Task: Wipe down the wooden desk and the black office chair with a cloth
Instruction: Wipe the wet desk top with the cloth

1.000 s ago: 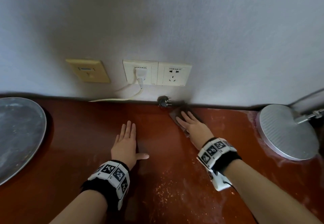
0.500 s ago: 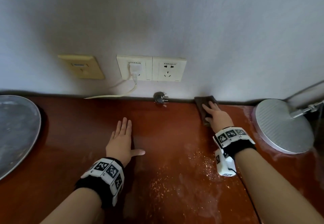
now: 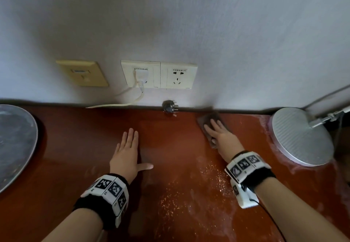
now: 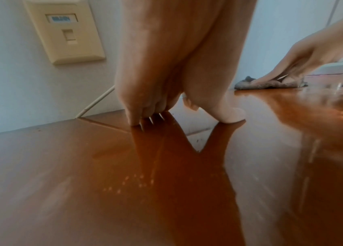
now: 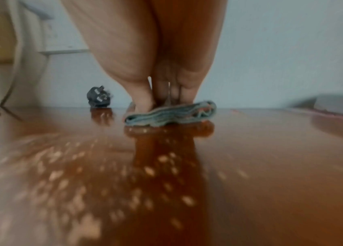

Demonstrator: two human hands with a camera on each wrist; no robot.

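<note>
Pressing folded cloth point(image 3: 209, 122) flat on desk point(image 3: 170, 147), right hand point(image 3: 222, 135) fingers straight, left hand point(image 3: 126, 154) splayed flat on wood.

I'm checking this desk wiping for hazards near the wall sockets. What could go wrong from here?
1. The cloth under the right hand looks wet, judging by the streaks on the desk; wiping on toward the loose plug could wet its prongs.
2. A wider sweep rightward might bump the lamp base.
3. The left hand, pressed flat on glossy wood, might slip.
</note>
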